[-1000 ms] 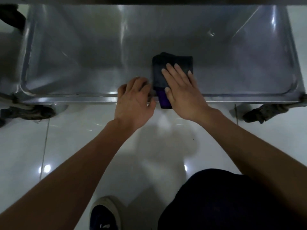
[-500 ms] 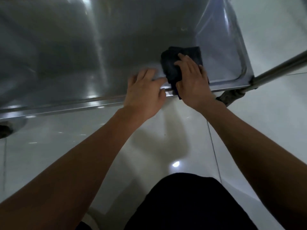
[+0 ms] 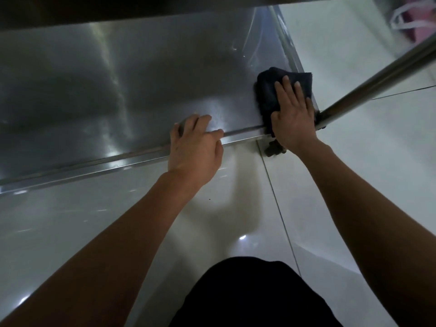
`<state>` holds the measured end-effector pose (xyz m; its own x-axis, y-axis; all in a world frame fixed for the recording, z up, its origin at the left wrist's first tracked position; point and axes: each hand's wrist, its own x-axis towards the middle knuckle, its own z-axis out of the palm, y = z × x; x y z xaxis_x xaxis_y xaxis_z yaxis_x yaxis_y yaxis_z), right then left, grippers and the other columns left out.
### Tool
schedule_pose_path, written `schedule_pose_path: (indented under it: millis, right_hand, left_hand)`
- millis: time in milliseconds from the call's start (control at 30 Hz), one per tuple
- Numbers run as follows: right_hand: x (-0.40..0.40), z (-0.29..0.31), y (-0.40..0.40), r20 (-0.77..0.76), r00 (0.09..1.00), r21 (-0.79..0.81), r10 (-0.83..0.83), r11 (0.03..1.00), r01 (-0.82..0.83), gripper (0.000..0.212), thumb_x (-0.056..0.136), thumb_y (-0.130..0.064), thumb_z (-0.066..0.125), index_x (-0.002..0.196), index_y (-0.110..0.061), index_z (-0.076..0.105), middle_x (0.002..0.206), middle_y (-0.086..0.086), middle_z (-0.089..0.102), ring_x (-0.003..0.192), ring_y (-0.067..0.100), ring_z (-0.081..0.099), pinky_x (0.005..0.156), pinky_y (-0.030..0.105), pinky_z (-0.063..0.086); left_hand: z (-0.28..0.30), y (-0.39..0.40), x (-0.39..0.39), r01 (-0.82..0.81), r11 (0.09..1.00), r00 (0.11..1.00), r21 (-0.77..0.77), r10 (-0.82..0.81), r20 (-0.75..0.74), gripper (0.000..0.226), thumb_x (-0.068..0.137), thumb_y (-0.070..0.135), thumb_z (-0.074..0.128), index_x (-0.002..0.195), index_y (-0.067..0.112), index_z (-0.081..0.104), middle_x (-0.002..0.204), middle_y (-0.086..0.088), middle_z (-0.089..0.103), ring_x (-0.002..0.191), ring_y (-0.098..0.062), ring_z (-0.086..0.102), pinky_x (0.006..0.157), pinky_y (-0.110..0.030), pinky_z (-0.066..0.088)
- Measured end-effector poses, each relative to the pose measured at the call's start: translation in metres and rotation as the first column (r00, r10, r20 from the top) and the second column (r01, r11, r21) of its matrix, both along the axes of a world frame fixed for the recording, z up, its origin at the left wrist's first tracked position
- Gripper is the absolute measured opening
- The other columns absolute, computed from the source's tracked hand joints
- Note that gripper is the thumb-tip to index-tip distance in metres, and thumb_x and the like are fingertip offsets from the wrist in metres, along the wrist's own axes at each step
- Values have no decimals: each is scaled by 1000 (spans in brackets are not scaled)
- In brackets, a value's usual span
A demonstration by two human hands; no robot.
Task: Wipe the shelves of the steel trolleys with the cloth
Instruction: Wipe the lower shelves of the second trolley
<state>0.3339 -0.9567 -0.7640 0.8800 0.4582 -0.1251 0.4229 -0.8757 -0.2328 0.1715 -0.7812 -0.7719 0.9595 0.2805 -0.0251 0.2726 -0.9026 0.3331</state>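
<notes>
The steel trolley's bottom shelf (image 3: 118, 90) fills the upper left of the head view, shiny and dimly lit. A dark folded cloth (image 3: 269, 90) lies in the shelf's near right corner. My right hand (image 3: 292, 114) presses flat on the cloth with straight fingers. My left hand (image 3: 195, 147) grips the shelf's front rim, its fingers curled over the edge and onto the shelf.
A steel corner post (image 3: 377, 76) of the trolley rises up to the right from the corner by my right hand. A caster wheel (image 3: 274, 148) sits under that corner. White glossy floor tiles (image 3: 354, 173) surround the trolley. A white-handled bag (image 3: 415, 17) sits at top right.
My right hand has slid the cloth rightward along the shelf into the near right corner. My left hand has followed along the front rim. The view has swung right.
</notes>
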Motion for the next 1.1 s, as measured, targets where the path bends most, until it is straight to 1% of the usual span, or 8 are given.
schedule_pose_path:
  millis: [167,300,433,600,700,800,933,1100]
  right_hand:
    - [8,1,9,18,1000,13,-13,1000,12,64,99,-17,35,160,-20,14,168,1,4,154,21,-2,124,50,4]
    - [4,4,39,3,1000,76,31,997,-31,64,97,-11,39,158,-17,20,167,2,9,154,21,1,125,50,5]
    - [-15,-1,82,50,986,68,156,985,-159,62,99,-13,42,158,-16,21,167,7,10,154,25,4,124,51,7]
    - [-47,-11,158,75,934,68,350,932,-355,69,95,-12,49,158,-14,21,166,10,11,154,31,6,123,53,11]
    - [-77,-16,210,125,879,108,460,874,-473,66,94,-11,48,157,-18,28,165,8,18,153,29,11,122,49,12]
    - [-99,-16,252,103,832,139,545,821,-554,64,96,-12,44,157,-21,27,166,5,16,154,26,8,123,48,8]
    - [-100,-15,262,72,825,123,561,816,-565,64,99,-16,43,158,-23,21,167,1,9,154,22,1,124,45,3]
    - [-94,-15,252,72,844,165,531,828,-535,60,101,-18,42,158,-24,24,167,-2,11,154,21,3,124,43,4]
  left_hand:
    - [1,6,1,36,999,999,-2,-36,11,32,96,33,52,123,31,70,147,-1,48,142,-27,35,111,-51,28]
    - [5,31,-2,54,998,998,-34,-52,38,42,93,34,55,134,28,61,146,0,49,138,-23,42,108,-45,32]
    - [10,78,-26,-114,992,993,63,111,46,41,89,30,57,130,25,61,138,-2,55,127,-29,46,99,-44,35]
    - [13,136,-66,-256,962,966,96,258,-10,38,90,30,60,127,22,64,137,-6,55,129,-33,45,100,-51,37]
    - [10,155,-87,-223,970,973,93,227,-37,43,91,30,62,133,22,61,142,-5,52,130,-33,44,101,-52,36]
    - [8,160,-100,-160,981,986,108,165,-37,48,93,30,59,140,20,56,148,-8,48,136,-34,41,105,-54,36]
    - [8,158,-102,-172,977,983,127,179,-43,48,98,34,50,144,21,50,151,-8,44,140,-32,38,108,-53,34]
    - [8,151,-94,-209,968,975,138,218,-53,47,96,37,52,140,20,52,149,-7,44,139,-30,36,109,-51,32]
